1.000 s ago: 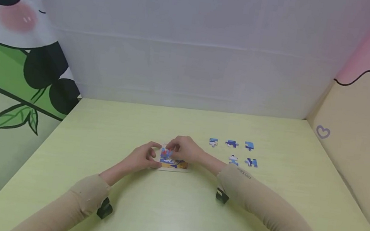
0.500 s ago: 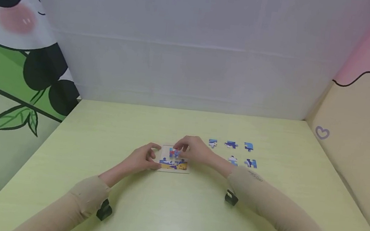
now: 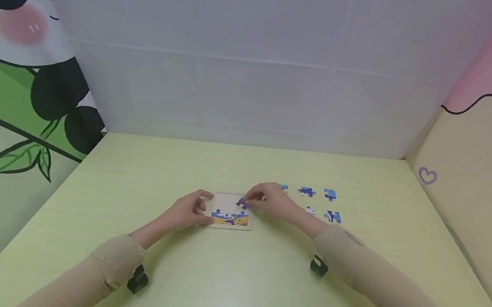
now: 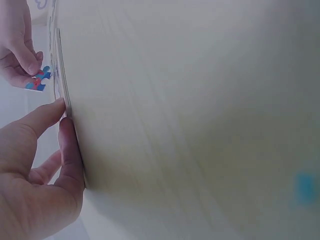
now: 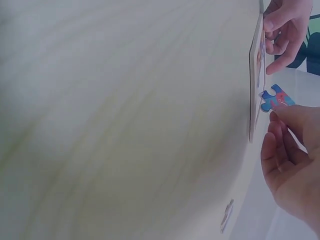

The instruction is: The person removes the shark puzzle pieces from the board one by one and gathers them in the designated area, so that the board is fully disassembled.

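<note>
A small puzzle board [image 3: 227,199] lies flat on the table, its lower part filled with orange, white and blue pieces [image 3: 229,217]. My left hand [image 3: 186,209] grips the board's left side, thumb at the lower left corner and fingers near the upper left one. Over the board's upper right, my right hand [image 3: 273,201] pinches a blue and red piece [image 3: 241,203] between thumb and finger. In the right wrist view that piece [image 5: 278,98] is raised above the board [image 5: 256,80], tilted, with its knobs showing.
Several loose blue and white pieces lie right of the board, among them one at the upper right [image 3: 330,194], one below it [image 3: 333,217] and one at the back [image 3: 307,191]. A pale wall stands behind the table [image 3: 156,162].
My right hand has moved right across the board with the blue and red piece, which has turned and uncovered the board's upper left. My left hand has stayed at the left side.
</note>
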`<state>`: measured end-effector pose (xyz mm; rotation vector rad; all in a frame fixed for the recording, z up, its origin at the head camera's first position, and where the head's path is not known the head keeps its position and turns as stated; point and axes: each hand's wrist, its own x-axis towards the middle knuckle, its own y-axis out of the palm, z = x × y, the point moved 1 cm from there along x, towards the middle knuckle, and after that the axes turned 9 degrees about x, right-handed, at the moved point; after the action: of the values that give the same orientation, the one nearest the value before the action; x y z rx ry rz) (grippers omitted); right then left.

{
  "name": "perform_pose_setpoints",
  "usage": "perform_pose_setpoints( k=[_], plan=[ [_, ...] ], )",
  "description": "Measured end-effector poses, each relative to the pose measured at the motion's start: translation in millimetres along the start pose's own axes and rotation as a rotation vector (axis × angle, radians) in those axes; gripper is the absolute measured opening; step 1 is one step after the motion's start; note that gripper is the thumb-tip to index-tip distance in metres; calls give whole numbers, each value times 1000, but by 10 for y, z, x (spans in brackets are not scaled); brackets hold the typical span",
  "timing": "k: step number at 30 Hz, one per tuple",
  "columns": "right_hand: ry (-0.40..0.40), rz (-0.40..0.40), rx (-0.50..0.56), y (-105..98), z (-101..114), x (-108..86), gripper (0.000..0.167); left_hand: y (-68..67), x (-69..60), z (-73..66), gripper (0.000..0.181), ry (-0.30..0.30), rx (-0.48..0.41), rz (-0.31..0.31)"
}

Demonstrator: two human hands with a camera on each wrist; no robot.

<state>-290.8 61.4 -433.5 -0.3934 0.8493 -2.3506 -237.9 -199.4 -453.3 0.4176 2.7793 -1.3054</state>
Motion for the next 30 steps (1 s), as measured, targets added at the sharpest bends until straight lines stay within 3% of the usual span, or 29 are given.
perform_pose_setpoints(
  k=[11,18,24,30],
  plan=[
    [13,63,-35,-245,-45,-113,20,4,-1,-16,68,-1,12,-3],
    [14,151,-67,-457,-171,-161,18,-4,-21,-40,67,1,11,-1],
    [8,222,-80,-552,-270,-214,19,8,-9,-24,67,-4,9,-4],
    [35,234,-87,-607,-354,-304,22,22,7,-1,67,-4,-1,-1]
  ],
)
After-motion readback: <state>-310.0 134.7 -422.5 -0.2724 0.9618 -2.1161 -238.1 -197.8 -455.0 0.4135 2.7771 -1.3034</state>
